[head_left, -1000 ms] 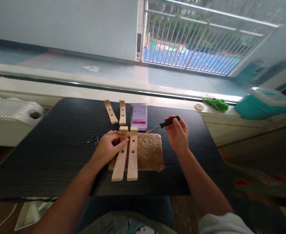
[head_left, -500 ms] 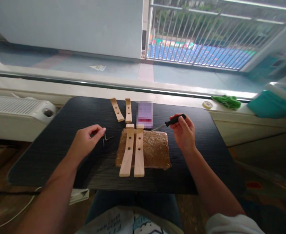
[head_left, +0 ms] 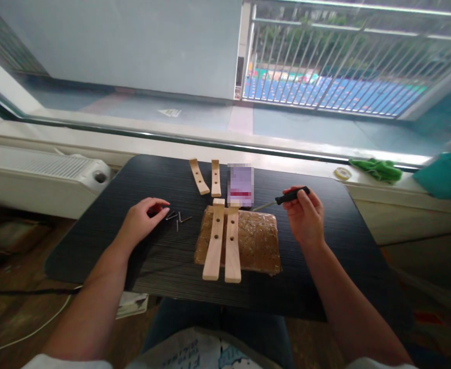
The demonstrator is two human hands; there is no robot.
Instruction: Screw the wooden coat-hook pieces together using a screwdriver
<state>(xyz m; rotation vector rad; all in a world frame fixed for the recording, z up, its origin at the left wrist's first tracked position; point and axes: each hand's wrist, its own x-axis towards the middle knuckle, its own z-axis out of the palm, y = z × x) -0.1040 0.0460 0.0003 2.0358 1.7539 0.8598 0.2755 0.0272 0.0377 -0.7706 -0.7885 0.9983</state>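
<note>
My right hand (head_left: 305, 218) is closed around the black handle of a screwdriver (head_left: 292, 196), whose shaft points left toward the brown block's far edge. My left hand (head_left: 145, 218) hovers beside several small screws (head_left: 178, 219) on the table, thumb and index finger slightly apart, with nothing visible between them. Two curved wooden pieces, one on the left (head_left: 214, 248) and one on the right (head_left: 232, 251), lie side by side across a brown tape-wrapped block (head_left: 258, 238). Each has two dark holes. Behind them rest two similar wooden pieces, one slanted (head_left: 199, 178) and one straighter (head_left: 215, 179).
A blurred purple item (head_left: 241, 179) lies behind the block on the dark table (head_left: 164, 271). The windowsill holds a tape roll (head_left: 342, 173), a green cloth (head_left: 377, 169) and a teal container (head_left: 446, 177). At the left is a white radiator (head_left: 44, 169).
The whole view has shifted, so things sit further right. My left hand has drawn back left from the screws and its fingers have parted, leaving more screws visible. The screwdriver stays in my right hand.
</note>
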